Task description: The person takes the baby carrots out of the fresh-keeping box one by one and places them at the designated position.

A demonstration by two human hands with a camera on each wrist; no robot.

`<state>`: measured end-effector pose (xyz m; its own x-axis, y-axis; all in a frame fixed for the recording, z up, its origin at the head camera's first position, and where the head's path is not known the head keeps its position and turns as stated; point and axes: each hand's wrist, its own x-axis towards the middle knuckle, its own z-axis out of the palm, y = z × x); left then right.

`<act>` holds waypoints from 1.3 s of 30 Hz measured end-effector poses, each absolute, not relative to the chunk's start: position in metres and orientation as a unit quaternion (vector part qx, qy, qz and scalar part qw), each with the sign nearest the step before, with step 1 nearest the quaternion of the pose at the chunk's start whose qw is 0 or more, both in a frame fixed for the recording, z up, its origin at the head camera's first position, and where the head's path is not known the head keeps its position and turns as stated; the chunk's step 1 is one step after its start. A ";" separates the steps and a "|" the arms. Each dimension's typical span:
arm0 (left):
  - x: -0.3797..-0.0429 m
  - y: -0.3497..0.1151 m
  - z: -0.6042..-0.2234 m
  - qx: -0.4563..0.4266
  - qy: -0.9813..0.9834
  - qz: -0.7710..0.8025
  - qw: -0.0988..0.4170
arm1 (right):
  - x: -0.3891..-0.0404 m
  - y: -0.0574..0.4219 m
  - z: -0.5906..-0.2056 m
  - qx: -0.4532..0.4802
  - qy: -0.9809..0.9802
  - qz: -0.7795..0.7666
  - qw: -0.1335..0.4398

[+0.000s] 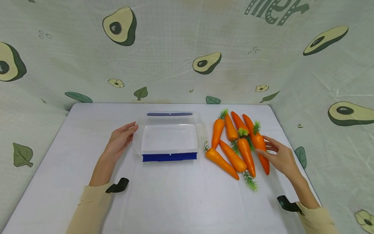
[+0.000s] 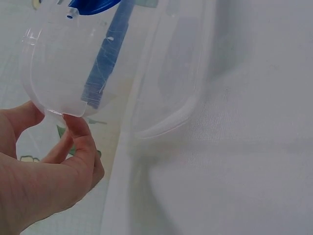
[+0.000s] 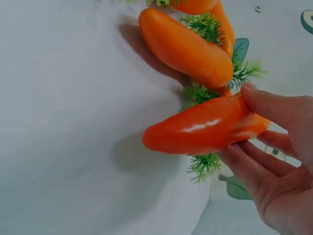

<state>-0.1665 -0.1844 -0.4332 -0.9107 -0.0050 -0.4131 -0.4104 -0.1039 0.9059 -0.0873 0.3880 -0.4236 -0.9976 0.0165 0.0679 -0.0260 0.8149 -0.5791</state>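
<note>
A clear plastic food container [image 1: 168, 138] with blue latches on its near and far sides stands in the middle of the table, with nothing visible inside. My left hand [image 1: 118, 141] is at its left end; in the left wrist view, thumb and fingers pinch the clear rim [image 2: 54, 110]. Right of the container lies a loose group of orange carrots [image 1: 233, 159] with green tops. At the group's right side, my right hand [image 1: 280, 159] holds a carrot [image 1: 258, 142] between thumb and fingers. The right wrist view shows this carrot [image 3: 195, 128] with its smooth orange end pointing left.
A white cloth covers the table [image 1: 172, 198]. Behind it and at the sides hangs a pale sheet [image 1: 163, 61] printed with avocados and leaves. Dark straps [image 1: 118, 186] show at both wrists.
</note>
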 end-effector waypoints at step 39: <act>-0.163 -0.185 -0.431 -0.133 0.709 0.679 0.137 | -0.077 0.396 -0.435 0.001 -0.966 0.259 -0.005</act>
